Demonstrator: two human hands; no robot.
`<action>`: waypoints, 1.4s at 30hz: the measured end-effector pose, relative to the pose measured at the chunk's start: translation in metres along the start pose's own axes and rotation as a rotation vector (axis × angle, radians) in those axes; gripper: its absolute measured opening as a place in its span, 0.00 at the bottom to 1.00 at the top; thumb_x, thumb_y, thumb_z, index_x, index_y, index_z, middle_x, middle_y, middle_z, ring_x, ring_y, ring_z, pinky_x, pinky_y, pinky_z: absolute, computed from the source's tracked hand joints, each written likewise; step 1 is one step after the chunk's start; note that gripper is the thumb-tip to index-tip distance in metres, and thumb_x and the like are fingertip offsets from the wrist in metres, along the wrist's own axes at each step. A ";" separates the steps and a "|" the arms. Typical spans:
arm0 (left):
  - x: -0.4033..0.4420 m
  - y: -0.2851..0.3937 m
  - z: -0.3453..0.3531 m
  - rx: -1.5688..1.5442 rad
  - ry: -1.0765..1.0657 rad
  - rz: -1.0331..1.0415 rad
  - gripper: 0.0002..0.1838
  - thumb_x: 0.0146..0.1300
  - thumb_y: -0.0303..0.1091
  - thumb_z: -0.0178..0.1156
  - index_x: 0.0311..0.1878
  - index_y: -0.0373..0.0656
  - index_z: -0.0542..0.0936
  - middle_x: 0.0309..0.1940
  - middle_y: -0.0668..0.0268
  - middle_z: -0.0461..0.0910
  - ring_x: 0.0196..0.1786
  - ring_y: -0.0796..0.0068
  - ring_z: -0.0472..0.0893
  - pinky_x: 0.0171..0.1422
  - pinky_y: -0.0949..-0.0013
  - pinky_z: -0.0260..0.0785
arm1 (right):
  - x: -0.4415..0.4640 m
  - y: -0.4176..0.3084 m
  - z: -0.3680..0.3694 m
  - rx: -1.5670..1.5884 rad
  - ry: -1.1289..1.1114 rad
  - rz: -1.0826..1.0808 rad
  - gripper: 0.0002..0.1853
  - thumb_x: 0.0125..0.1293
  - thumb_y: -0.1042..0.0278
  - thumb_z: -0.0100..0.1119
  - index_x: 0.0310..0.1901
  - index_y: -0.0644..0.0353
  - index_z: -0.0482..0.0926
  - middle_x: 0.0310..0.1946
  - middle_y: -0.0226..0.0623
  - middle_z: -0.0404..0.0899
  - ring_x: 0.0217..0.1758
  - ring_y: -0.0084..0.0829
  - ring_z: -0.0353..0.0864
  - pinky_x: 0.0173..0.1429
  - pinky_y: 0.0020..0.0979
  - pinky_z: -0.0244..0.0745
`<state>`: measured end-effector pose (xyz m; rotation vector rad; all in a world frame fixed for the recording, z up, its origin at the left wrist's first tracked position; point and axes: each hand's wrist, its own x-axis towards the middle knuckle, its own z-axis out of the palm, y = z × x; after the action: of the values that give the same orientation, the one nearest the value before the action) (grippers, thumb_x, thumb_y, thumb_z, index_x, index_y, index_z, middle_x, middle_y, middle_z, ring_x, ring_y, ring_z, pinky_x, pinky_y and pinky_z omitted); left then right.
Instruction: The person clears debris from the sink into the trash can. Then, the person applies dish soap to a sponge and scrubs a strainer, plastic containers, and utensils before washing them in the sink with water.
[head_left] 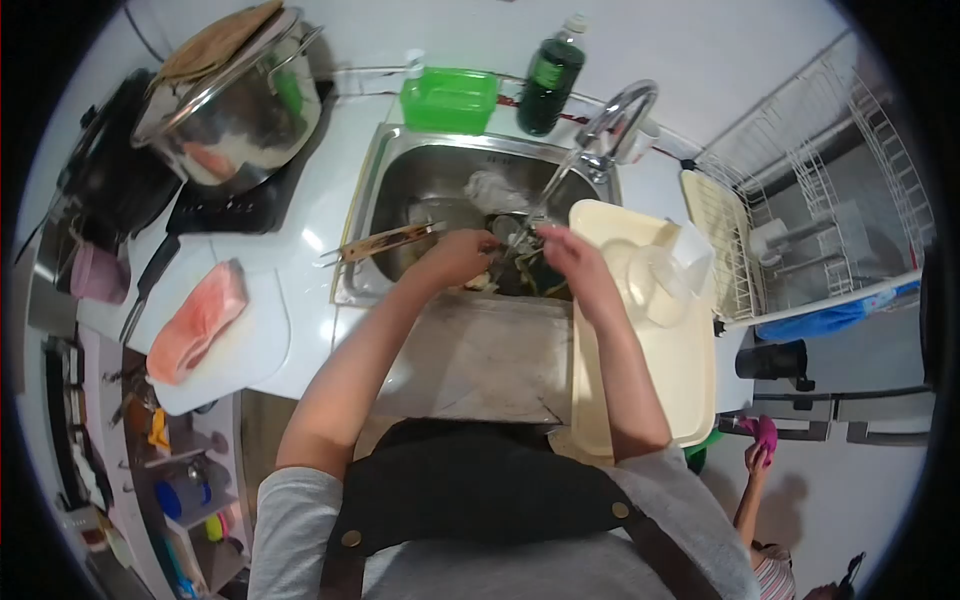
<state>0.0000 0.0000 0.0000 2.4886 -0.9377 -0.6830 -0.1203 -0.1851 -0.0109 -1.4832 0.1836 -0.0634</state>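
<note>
Both hands are over the metal sink (380, 215), one on each side of the stream from the faucet (640, 95). My left hand (462, 258) is closed, its fingertips pinched near the water; what they hold is too small to make out. My right hand (573, 260) faces it with curled fingers, close to dark green scraps (535, 272) in the basin; its grip is partly hidden. A crumpled whitish clump (493, 192) lies toward the back of the sink. A wooden-handled utensil (385, 243) rests across the sink's left rim.
Right of the sink, a cream tray (640, 390) carries a clear plastic container (655, 285). Behind are a green container (450, 100) and a dark green bottle (551, 85). Left are a raw meat slab (200, 320), a knife (150, 280) and a large pot (240, 120). Another person's hand (757, 458) shows lower right.
</note>
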 end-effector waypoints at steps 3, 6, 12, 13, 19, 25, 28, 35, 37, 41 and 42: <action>0.078 0.104 0.080 -0.369 0.200 0.212 0.26 0.54 0.31 0.59 0.58 0.43 0.69 0.45 0.54 0.78 0.47 0.60 0.78 0.52 0.64 0.68 | -0.108 -0.053 -0.131 -0.384 0.055 0.035 0.15 0.64 0.76 0.50 0.52 0.66 0.72 0.48 0.34 0.74 0.52 0.24 0.72 0.56 0.24 0.66; 0.096 0.108 0.086 -0.447 0.299 0.303 0.23 0.55 0.30 0.58 0.57 0.44 0.71 0.43 0.54 0.78 0.45 0.60 0.78 0.50 0.64 0.68 | -0.184 -0.053 -0.159 -0.232 0.158 0.209 0.16 0.64 0.69 0.52 0.51 0.68 0.72 0.43 0.37 0.76 0.49 0.27 0.75 0.55 0.25 0.68; 0.143 0.127 0.078 -0.119 0.079 0.328 0.29 0.54 0.23 0.50 0.63 0.43 0.64 0.50 0.52 0.74 0.53 0.56 0.74 0.58 0.62 0.65 | -0.281 -0.025 -0.228 -0.261 0.597 0.274 0.11 0.65 0.69 0.52 0.43 0.68 0.74 0.34 0.33 0.75 0.37 0.24 0.74 0.47 0.23 0.70; 0.154 0.131 0.078 -0.086 0.111 0.337 0.30 0.53 0.22 0.50 0.63 0.43 0.63 0.52 0.51 0.72 0.55 0.56 0.72 0.59 0.62 0.63 | -0.289 -0.027 -0.228 -0.293 0.671 0.270 0.09 0.64 0.70 0.52 0.41 0.68 0.74 0.32 0.31 0.74 0.36 0.22 0.73 0.47 0.22 0.68; 0.225 0.124 0.042 0.206 0.332 0.602 0.44 0.41 0.17 0.56 0.67 0.46 0.57 0.63 0.54 0.61 0.64 0.54 0.63 0.67 0.65 0.58 | -0.327 -0.007 -0.223 -0.530 0.839 0.157 0.06 0.64 0.74 0.51 0.40 0.67 0.74 0.32 0.30 0.72 0.37 0.20 0.70 0.45 0.20 0.65; 0.246 0.119 0.064 0.842 0.311 0.600 0.41 0.45 0.30 0.63 0.66 0.53 0.60 0.66 0.68 0.58 0.67 0.60 0.59 0.65 0.58 0.58 | -0.348 -0.001 -0.218 -0.582 1.065 0.080 0.07 0.64 0.76 0.50 0.41 0.68 0.73 0.35 0.32 0.72 0.39 0.21 0.69 0.45 0.20 0.64; 0.264 0.096 0.090 0.859 0.432 0.441 0.41 0.49 0.38 0.62 0.68 0.63 0.56 0.65 0.68 0.58 0.66 0.60 0.58 0.65 0.50 0.54 | -0.324 -0.010 -0.217 -0.581 1.079 0.029 0.07 0.64 0.76 0.49 0.41 0.68 0.73 0.36 0.33 0.72 0.39 0.22 0.69 0.45 0.22 0.65; 0.140 0.104 0.038 0.424 0.377 0.248 0.16 0.52 0.39 0.56 0.46 0.56 0.79 0.53 0.59 0.68 0.58 0.52 0.65 0.52 0.41 0.64 | -0.260 -0.043 -0.192 -0.639 0.820 -0.268 0.07 0.66 0.76 0.47 0.43 0.68 0.71 0.39 0.38 0.72 0.42 0.27 0.70 0.50 0.27 0.67; 0.078 0.090 0.034 0.142 0.548 0.354 0.13 0.51 0.35 0.55 0.41 0.51 0.79 0.44 0.55 0.71 0.51 0.51 0.71 0.49 0.41 0.67 | -0.239 -0.080 -0.135 -0.973 0.777 -0.347 0.12 0.62 0.68 0.56 0.43 0.68 0.79 0.39 0.48 0.79 0.40 0.42 0.78 0.47 0.33 0.75; -0.070 0.079 0.034 -0.115 0.533 0.530 0.15 0.45 0.29 0.56 0.39 0.42 0.78 0.24 0.59 0.73 0.37 0.57 0.76 0.44 0.59 0.68 | -0.205 -0.057 -0.086 -0.810 0.604 -0.385 0.15 0.65 0.65 0.53 0.43 0.71 0.77 0.37 0.49 0.78 0.41 0.40 0.77 0.46 0.35 0.76; -0.098 0.077 0.044 -0.103 0.405 0.513 0.15 0.48 0.31 0.56 0.42 0.43 0.78 0.25 0.59 0.75 0.39 0.60 0.76 0.46 0.61 0.67 | -0.197 -0.058 -0.069 -0.748 0.529 -0.409 0.15 0.65 0.65 0.53 0.43 0.71 0.77 0.37 0.49 0.78 0.42 0.41 0.77 0.47 0.35 0.75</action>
<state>-0.1277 0.0059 0.0342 2.0494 -1.2617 -0.0556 -0.3212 -0.2273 0.0576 -2.2103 0.3513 -0.7946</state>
